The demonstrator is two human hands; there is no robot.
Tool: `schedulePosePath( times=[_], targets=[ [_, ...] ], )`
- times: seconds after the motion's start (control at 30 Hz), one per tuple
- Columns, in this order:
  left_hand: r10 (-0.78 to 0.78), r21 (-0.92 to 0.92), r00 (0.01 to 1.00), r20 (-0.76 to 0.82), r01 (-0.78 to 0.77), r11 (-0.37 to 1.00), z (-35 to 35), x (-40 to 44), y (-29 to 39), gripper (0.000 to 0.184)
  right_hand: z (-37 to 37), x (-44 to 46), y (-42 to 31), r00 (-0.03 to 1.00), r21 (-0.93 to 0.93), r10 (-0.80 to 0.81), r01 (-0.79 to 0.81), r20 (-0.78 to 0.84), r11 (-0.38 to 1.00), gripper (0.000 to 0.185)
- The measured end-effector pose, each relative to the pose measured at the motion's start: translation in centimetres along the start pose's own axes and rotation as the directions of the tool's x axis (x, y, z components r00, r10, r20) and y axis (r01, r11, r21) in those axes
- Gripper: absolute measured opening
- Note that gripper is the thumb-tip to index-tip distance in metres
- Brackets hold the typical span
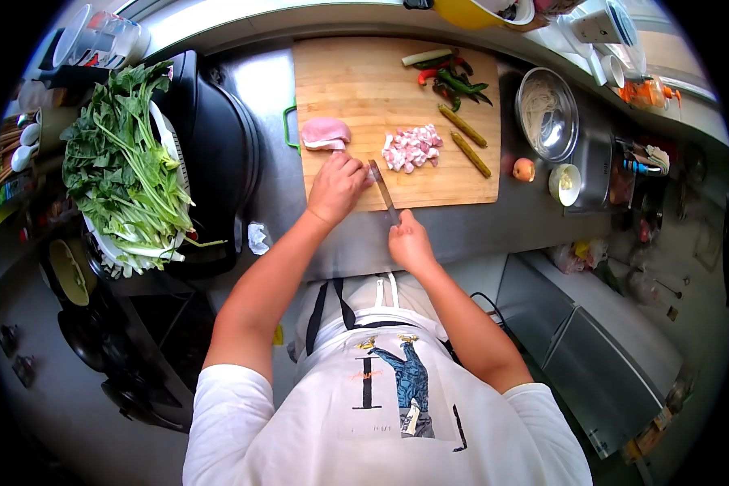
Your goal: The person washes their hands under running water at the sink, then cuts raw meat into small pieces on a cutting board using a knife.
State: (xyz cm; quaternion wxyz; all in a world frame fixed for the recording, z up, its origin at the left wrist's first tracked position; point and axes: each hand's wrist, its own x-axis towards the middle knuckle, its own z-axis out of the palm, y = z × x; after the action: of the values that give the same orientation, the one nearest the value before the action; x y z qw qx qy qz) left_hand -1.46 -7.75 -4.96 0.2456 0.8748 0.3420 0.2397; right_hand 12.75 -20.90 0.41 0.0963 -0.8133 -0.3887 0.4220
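Observation:
My left hand (338,188) is closed with its fingertips on a strip of raw meat (369,176), mostly hidden under the fingers, at the near part of the wooden cutting board (348,81). In my right hand (411,241) is the handle of a kitchen knife (383,190). Its blade points away from me and stands just right of the strip. A larger slab of pink raw meat (326,132) lies beyond my left hand. To the right of the blade sits a pile of diced meat (411,148).
Two long brownish-green pickled vegetables (470,154) and a bunch of green and red chili peppers (458,81) lie on the board's right side. A metal bowl (573,121), an onion (524,169) and a small cup (564,184) stand farther right. Leafy greens (121,162) fill a basket at left.

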Motion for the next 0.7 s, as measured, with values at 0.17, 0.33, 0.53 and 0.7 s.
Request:
schedulePosePath(
  times=[0.17, 0.33, 0.53, 0.7],
  targets=[
    [0.027, 0.005, 0.999, -0.037, -0.027, 1.0, 0.5, -0.3, -0.4, 0.022, 1.4, 3.9, -0.4, 0.994, -0.048, -0.1, 0.098, -0.035, 0.994, 0.015],
    [0.051, 0.013, 0.998, -0.034, -0.051, 0.999, 0.5, -0.2, -0.4, 0.024, 1.4, 5.5, -2.7, 0.994, -0.039, -0.074, 0.071, -0.08, 0.997, 0.014],
    [0.016, 0.103, 0.998, -0.062, -0.009, 0.995, -1.9, -0.4, 1.1, 0.029, -0.4, 3.9, -1.3, 0.978, -0.043, -0.098, 0.092, -0.184, 0.995, 0.014],
    [-0.079, 0.068, 0.996, 0.036, 0.077, 0.995, -2.5, -1.3, 1.0, 0.027, -0.1, 1.8, -1.6, 0.999, 0.029, -0.047, 0.047, 0.002, 0.998, 0.015]
  ],
)
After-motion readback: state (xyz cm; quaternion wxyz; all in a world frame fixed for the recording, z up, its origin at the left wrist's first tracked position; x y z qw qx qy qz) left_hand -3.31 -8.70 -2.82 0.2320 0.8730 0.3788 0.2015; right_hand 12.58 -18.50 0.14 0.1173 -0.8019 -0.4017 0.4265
